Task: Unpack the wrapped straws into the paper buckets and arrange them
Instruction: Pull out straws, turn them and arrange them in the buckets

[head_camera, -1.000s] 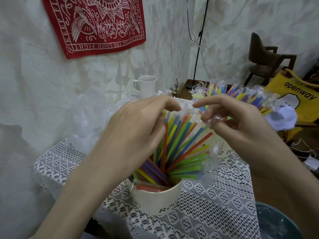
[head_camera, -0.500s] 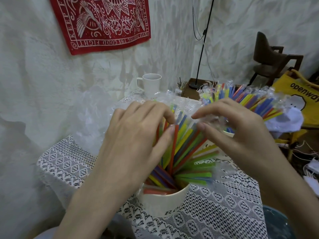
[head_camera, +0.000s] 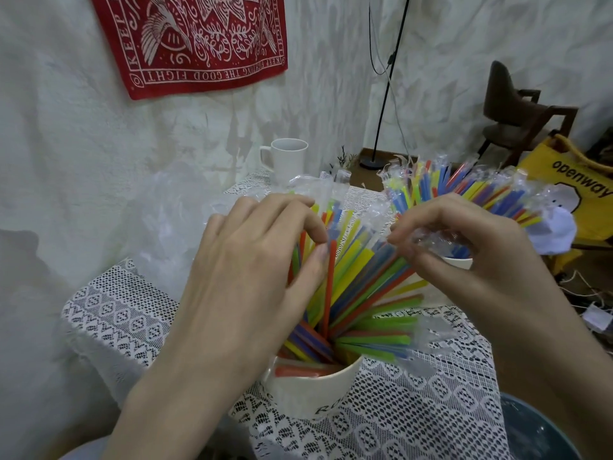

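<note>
Here, the near paper bucket (head_camera: 318, 390) stands upright on the lace tablecloth (head_camera: 414, 413), holding a fanned bundle of coloured straws (head_camera: 361, 293) that lean away from the camera and to the right. Several of these straws at the right edge of the fan still carry clear plastic wrappers.

Left hand (head_camera: 252, 280): positioned over the left side of the fan, fingers curled. Thumb and forefinger pinch the top of one orange straw (head_camera: 329, 287), which runs down into the near bucket.

Right hand (head_camera: 464, 260): positioned over the right side of the fan, fingers curled around a crumpled clear wrapper (head_camera: 431, 237) — held between thumb and fingertips, just above the straw tops.

A second paper bucket (head_camera: 459, 262) sits behind the right hand; only a small part of its rim shows. It carries a spread of wrapped straws (head_camera: 464, 184), their clear wrapper ends sticking upward.

Other items:
- White mug (head_camera: 287, 161) at the far edge of the table, upright.
- Heap of clear plastic (head_camera: 172, 207) on the left of the table, against the wall.
- Red printed cloth (head_camera: 199, 41) hung on the wall.
- Dark chair (head_camera: 517, 117) and yellow bag (head_camera: 580, 194) — off to the right, beyond the table.
</note>
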